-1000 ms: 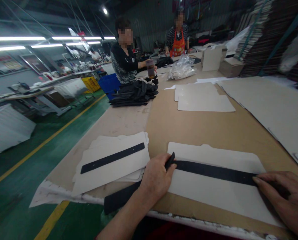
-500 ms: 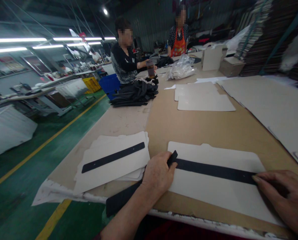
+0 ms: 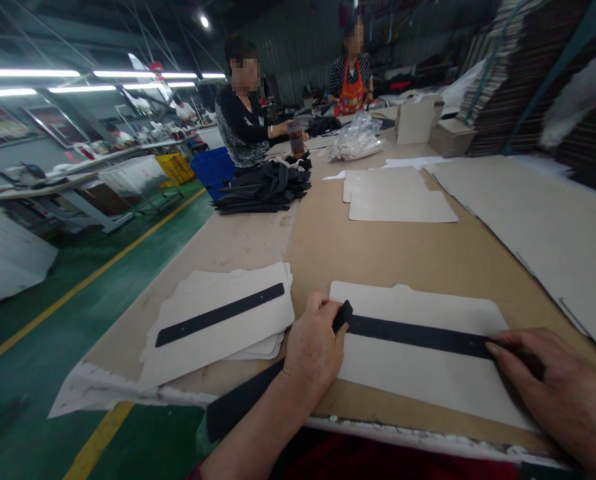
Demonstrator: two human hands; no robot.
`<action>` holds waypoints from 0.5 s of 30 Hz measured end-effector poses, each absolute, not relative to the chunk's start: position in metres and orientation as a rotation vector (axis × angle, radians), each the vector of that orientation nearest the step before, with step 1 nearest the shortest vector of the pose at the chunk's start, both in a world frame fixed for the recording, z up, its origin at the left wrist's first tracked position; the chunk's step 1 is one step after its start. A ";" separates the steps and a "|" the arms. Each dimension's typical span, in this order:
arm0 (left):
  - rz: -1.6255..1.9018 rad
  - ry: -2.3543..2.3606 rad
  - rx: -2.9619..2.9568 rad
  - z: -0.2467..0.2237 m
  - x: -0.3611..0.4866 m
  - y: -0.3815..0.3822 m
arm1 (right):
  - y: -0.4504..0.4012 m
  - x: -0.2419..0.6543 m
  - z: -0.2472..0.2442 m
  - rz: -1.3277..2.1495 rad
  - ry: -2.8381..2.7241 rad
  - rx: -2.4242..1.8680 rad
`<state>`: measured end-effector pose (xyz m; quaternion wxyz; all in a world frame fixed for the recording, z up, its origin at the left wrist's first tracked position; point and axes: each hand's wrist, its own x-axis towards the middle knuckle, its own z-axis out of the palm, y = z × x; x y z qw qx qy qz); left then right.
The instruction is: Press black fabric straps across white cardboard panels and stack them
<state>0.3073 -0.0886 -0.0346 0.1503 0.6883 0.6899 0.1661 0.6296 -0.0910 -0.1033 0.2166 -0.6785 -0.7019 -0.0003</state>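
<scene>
A pale board [image 3: 418, 380] with rounded corners lies in front of me. Across it runs a flat black strip [image 3: 418, 332]. Thumb and finger of my right hand [image 3: 553, 387] pinch this strip's right end against the board. My left hand [image 3: 315, 340] is closed around more black strips [image 3: 243, 399]; one end pokes out past the thumb near the board's left edge, and the long part passes beneath my forearm to the table edge. To the left is a pile of similar boards [image 3: 203, 357], its top one bearing another black strip [image 3: 221, 315].
Two more pale boards [image 3: 398, 197] lie farther up the table [image 3: 348, 257]. A heap of black pieces [image 3: 263, 187] sits by the left edge, near a seated co-worker [image 3: 243, 113]. Large sheets [image 3: 538, 213] cover the right side. Another person in an orange apron [image 3: 351, 93] stands behind.
The whole view has shifted slightly, so things appear a little farther left. Both hands keep their hold, and the strip lies on the board as before.
</scene>
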 end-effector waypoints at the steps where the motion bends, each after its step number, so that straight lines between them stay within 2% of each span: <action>1: 0.425 1.950 2.018 -0.034 0.309 -0.090 | -0.093 0.625 -0.097 -0.021 -1.973 -1.859; 10: -0.311 1.858 2.381 -0.021 0.322 -0.109 | -0.123 0.601 -0.062 -0.566 -2.460 -1.751; 15: -0.372 1.805 2.485 -0.025 0.318 -0.105 | -0.125 0.595 -0.059 -0.516 -2.505 -1.833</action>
